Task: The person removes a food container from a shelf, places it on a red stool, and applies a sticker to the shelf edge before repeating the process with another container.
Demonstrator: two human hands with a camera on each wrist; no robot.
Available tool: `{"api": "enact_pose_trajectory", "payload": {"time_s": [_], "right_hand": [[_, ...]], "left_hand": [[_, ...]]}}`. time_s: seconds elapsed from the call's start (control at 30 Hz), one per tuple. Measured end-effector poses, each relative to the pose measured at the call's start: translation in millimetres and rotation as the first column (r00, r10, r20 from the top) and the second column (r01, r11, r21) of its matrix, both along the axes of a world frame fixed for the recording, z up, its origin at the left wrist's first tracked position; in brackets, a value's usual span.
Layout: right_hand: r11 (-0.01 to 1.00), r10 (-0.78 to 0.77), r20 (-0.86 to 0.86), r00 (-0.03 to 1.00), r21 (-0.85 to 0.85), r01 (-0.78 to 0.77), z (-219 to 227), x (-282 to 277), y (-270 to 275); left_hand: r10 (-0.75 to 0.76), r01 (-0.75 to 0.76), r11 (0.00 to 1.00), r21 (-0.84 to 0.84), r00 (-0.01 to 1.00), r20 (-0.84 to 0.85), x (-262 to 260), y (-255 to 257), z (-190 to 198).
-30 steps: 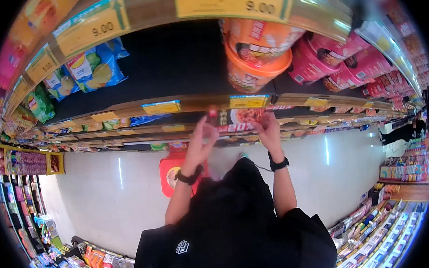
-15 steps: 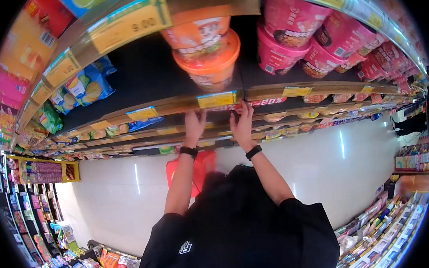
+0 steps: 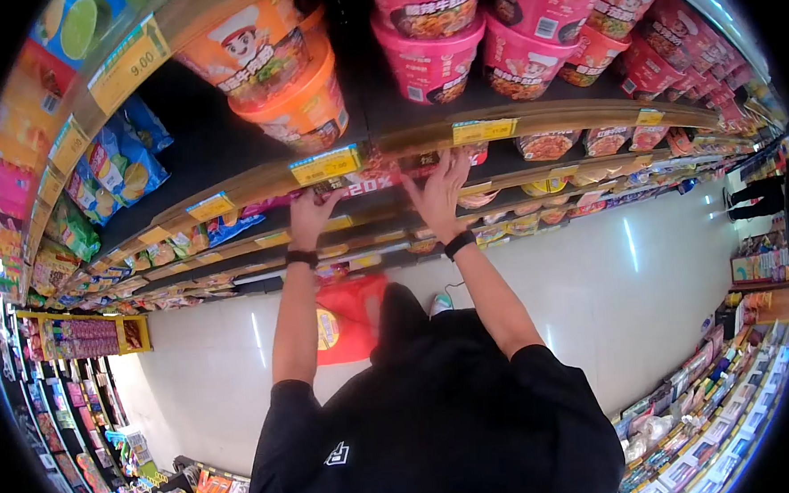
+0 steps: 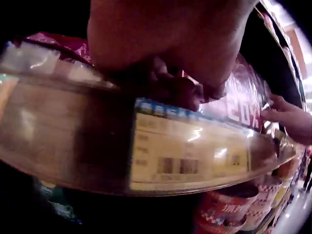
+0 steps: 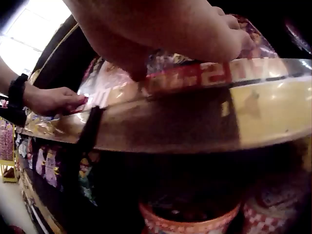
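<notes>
In the head view, a red, shiny package (image 3: 371, 182) marked "20%" lies at the second shelf, partly behind the shelf edge. The left hand (image 3: 311, 217) grips its left end, fingers bent and partly hidden by the shelf edge. The right wrist view shows that left hand (image 5: 56, 101) pinching the package's far end. Over the package's right part, the right hand (image 3: 439, 195) lies with fingers extended and thumb spread, touching it; the right wrist view has this hand (image 5: 180, 36) above the "20" print (image 5: 214, 73). A yellow price label (image 4: 190, 146) is just below the left hand.
Orange tubs (image 3: 293, 104) and pink tubs (image 3: 434, 61) stand stacked on the shelf above. Blue chip bags (image 3: 114, 167) are at the left. A red stool-like object (image 3: 354, 320) is on the floor near the legs. Another person's dark legs (image 3: 758, 201) show at far right.
The package has moved in at the shelf and shows less of its face. Both hands have shifted left in view, and the right fingers have straightened over it. The head view has turned toward the right.
</notes>
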State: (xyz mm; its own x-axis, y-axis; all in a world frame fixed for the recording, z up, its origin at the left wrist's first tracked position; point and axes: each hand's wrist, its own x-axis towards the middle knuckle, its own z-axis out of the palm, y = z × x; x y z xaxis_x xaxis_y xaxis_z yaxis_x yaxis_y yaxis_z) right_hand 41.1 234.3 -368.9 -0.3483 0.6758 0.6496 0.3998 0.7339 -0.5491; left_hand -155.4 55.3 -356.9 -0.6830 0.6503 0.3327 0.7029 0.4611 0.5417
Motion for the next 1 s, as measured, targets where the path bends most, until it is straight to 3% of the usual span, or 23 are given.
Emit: {"api": "enact_pose_trajectory", "payload": {"time_s": [0.07,0.1,0.17,0.2,0.33,0.43,0.57,0.6,0.7,0.73,0.83,1.0], "right_hand": [[0.999,-0.024,0.048,0.999,0.029,0.023,6.2,4.7,18.3],[0.999,-0.031,0.078,0.996,0.040,0.028,6.6,5.7,22.7],[0.998,-0.047,0.141,0.989,0.057,0.039,6.0,6.5,22.7],[0.997,-0.054,0.141,0.989,0.064,0.046,4.7,4.9,23.8],[0.997,-0.062,0.201,0.978,0.065,0.050,-0.9,2.8,24.1],[0.994,-0.074,0.198,0.978,0.091,0.057,-2.1,1.4,26.2],[0.988,-0.100,0.229,0.968,0.135,0.071,-7.4,0.3,27.4],[0.984,-0.115,0.244,0.963,0.157,0.077,-10.2,-1.2,28.7],[0.990,-0.095,0.290,0.952,0.124,0.061,-8.8,-1.2,29.4],[0.992,-0.093,0.302,0.949,0.110,0.063,-9.5,-1.9,28.8],[0.993,-0.098,0.321,0.942,0.093,0.072,-9.4,-2.8,28.9],[0.993,-0.119,0.362,0.924,0.069,0.101,-13.1,-2.8,27.0]], "left_hand": [[-0.017,0.016,0.999,-0.034,1.000,-0.023,7.0,4.7,21.8],[0.015,-0.032,0.992,-0.123,0.990,-0.138,-16.7,2.0,-14.0],[0.072,-0.096,0.983,-0.157,0.986,-0.153,-14.1,4.1,-18.3],[0.101,-0.116,0.957,-0.266,0.992,-0.069,-11.4,3.9,-13.5],[0.060,-0.105,0.987,-0.121,0.942,-0.330,-11.3,3.4,-25.1],[0.036,-0.062,0.995,-0.076,0.950,-0.310,-9.1,4.9,-20.3],[0.067,-0.100,0.968,-0.229,0.987,-0.149,2.6,6.0,-1.0],[0.054,-0.101,0.973,-0.208,0.974,-0.221,-3.3,4.6,-10.8],[0.094,-0.157,0.939,-0.305,0.973,-0.211,-1.6,4.1,-9.2],[0.054,-0.082,0.993,-0.080,0.951,-0.304,0.3,6.9,-9.2],[0.067,-0.100,0.988,-0.118,0.964,-0.258,2.4,7.0,-7.0],[0.035,-0.066,0.995,-0.076,0.937,-0.349,-5.0,6.0,-15.9]]}}
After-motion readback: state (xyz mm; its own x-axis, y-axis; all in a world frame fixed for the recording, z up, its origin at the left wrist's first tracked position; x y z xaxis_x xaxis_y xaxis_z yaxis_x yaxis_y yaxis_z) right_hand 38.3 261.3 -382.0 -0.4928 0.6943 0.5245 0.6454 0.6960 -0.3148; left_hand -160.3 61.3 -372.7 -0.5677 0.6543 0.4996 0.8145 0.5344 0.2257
